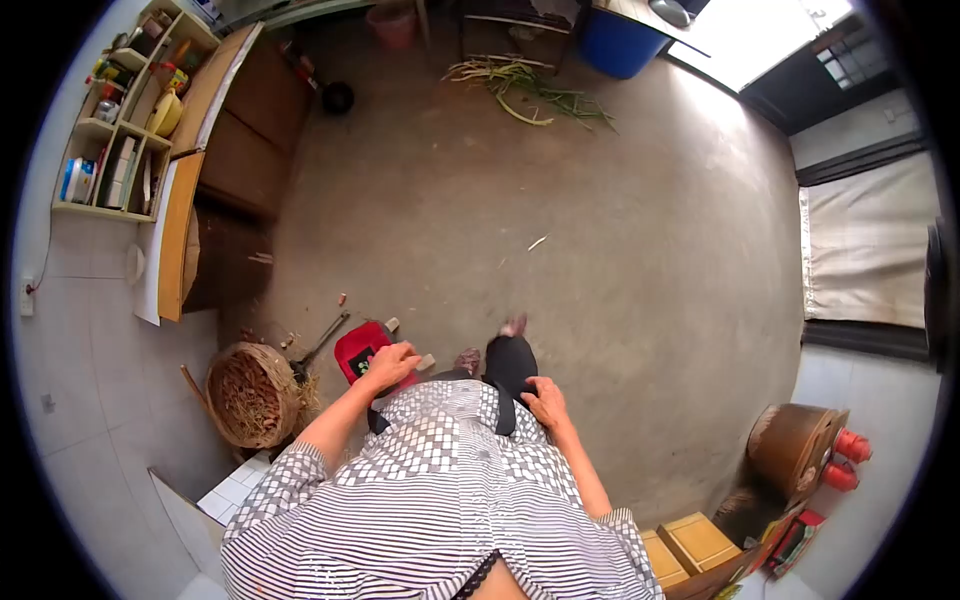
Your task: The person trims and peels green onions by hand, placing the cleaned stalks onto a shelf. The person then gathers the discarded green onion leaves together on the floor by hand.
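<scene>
Partly hides the red cushion (350,346) behind the loosely open left hand (392,366); cannot tell if touching. Has the right hand (543,402) apart, by the dark trousers (511,364), with unclear grip. Stands on grey floor (620,220), near a wicker basket (284,392).

Place: looks like a home kitchen
Wall shelf (118,120): divided into compartments, crowded with bottles, jars and a yellow bowl (165,113)
Wall: white tiles (85,330)
Floor (640,230): bare, greyish, strewn with long green stalks (540,90)
Corner: wicker basket (252,396) holding dry scraps
</scene>
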